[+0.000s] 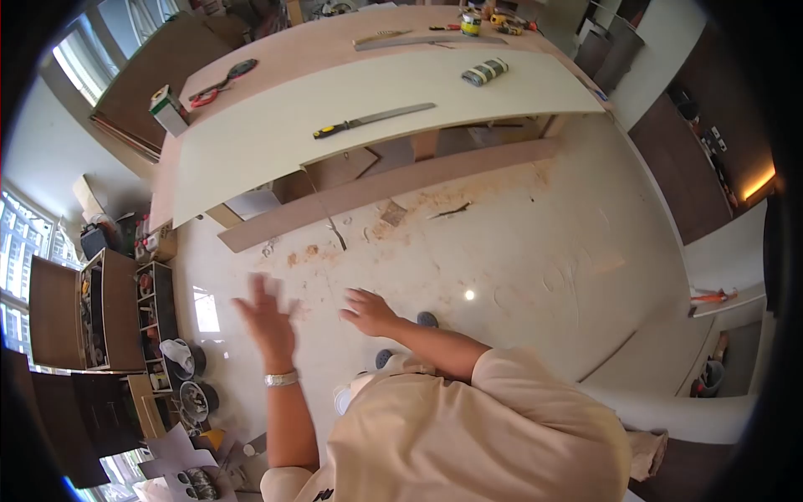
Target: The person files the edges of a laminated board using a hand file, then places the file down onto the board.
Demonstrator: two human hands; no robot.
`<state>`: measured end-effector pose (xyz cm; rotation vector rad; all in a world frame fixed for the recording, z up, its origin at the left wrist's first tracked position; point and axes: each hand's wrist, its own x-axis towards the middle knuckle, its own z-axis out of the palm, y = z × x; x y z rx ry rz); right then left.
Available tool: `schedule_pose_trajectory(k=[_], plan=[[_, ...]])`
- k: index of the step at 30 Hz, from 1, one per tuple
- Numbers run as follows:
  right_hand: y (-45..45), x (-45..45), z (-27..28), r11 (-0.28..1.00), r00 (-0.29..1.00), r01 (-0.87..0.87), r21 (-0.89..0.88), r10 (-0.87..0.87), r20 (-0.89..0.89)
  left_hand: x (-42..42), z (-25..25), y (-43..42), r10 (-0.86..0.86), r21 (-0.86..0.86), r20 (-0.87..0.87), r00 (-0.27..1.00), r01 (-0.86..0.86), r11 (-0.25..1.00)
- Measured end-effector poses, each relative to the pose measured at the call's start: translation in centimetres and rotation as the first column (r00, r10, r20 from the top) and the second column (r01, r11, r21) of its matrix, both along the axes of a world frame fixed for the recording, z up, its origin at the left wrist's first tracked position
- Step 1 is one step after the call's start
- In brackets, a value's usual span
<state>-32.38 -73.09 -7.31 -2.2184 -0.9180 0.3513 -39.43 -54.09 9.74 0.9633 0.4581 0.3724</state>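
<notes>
My left hand point(268, 325), with a metal-banded watch point(281, 379) on its wrist, is raised over the floor. Its fingers are blurred but look spread, and nothing shows in them. To its right, my right hand point(371, 313) is held out with its fingers stretched, also holding nothing. Both hands are apart from the workbench in front of me. A pale sheet point(276, 125) covers the bench's near part. On the sheet lie a hand saw point(376, 120) with a black and yellow handle and a grey, light-striped bundle point(485, 72).
A long metal strip point(427, 40), a yellow-labelled can point(470, 23) and a green-and-white container point(169, 110) are on the bench point(293, 52). Scraps and sawdust litter the tiled floor point(502, 251). Shelves point(153, 314) and buckets point(197, 402) stand at left.
</notes>
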Motion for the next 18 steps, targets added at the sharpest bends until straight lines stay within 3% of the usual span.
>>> schedule_pose_trajectory(k=[1, 2, 3, 5, 7, 8, 9, 11, 12, 13, 14, 15, 16, 17, 18], plan=[[-1.0, -0.7, -1.7, 0.991, 0.984, 0.111, -0.072, -0.12, -0.133, -0.7, 2.7, 1.8, 0.092, 0.156, 0.09, 0.992, -0.105, 0.982], [-1.0, -0.6, -7.0, 0.983, 0.94, 0.167, -0.079, -0.182, -0.289, -0.9, 6.0, 2.6, 0.231, 0.255, 0.184, 0.955, -0.274, 0.928], [-1.0, 0.1, -5.5, 0.961, 0.819, 0.265, -0.077, -0.267, -0.508, -1.4, 8.7, 3.0, 0.319, 0.398, 0.264, 0.91, -0.404, 0.824], [-0.7, -0.1, -1.3, 0.889, 0.41, 0.431, -0.153, -0.344, -0.845, -1.6, 11.5, 2.5, 0.393, 0.533, 0.416, 0.82, -0.57, 0.625], [3.2, -0.7, 1.1, 0.775, 0.156, 0.613, -0.155, -0.311, -0.938, -0.7, 8.5, 0.9, 0.314, 0.62, 0.454, 0.834, -0.549, 0.561], [4.7, -0.8, 1.7, 0.7, 0.023, 0.69, -0.182, -0.272, -0.962, 0.4, 2.4, 0.8, 0.232, 0.693, 0.381, 0.895, -0.443, 0.569], [5.0, -0.4, 2.1, 0.684, -0.086, 0.701, -0.204, -0.202, -0.976, 0.9, -2.2, -1.0, -0.042, 0.91, -0.282, 0.958, 0.281, 0.305], [6.1, 2.2, 3.5, 0.659, -0.277, 0.713, -0.239, -0.05, -0.96, 1.1, -12.7, -4.8, -0.143, 0.699, -0.683, 0.717, 0.697, 0.157], [5.3, 3.3, 3.8, 0.661, -0.249, 0.721, -0.207, -0.032, -0.968, -0.5, -17.1, -5.8, -0.175, 0.771, -0.463, 0.869, 0.492, 0.405], [4.6, 4.3, 4.0, 0.662, -0.221, 0.729, -0.174, -0.013, -0.975, -3.0, -15.4, -6.6, -0.116, 0.667, -0.69, 0.714, 0.69, 0.282], [0.4, 5.6, 3.2, 0.688, -0.072, 0.718, -0.103, -0.074, -0.995, -6.1, -18.7, -5.3, -0.165, 0.453, -0.863, 0.477, 0.877, 0.161], [-2.8, 7.1, -0.3, 0.687, 0.22, 0.726, 0.019, -0.207, -0.953, -9.1, -19.2, -4.7, -0.132, 0.168, -0.976, 0.173, 0.985, 0.048], [-7.0, 8.5, -4.0, 0.733, 0.455, 0.676, 0.071, -0.34, -0.823, -14.2, -25.0, -2.8, -0.043, 0.088, -0.995, 0.092, 0.991, 0.1], [-12.0, 9.3, -4.1, 0.802, 0.569, 0.594, -0.071, -0.48, -0.668, -18.7, -28.0, -0.7, -0.104, -0.021, -0.995, 0.004, 0.971, 0.237], [-11.3, 9.2, -3.9, 0.805, 0.57, 0.589, -0.071, -0.476, -0.67, -23.5, -29.1, 1.0, -0.089, -0.059, -0.994, -0.055, 0.997, 0.047]])
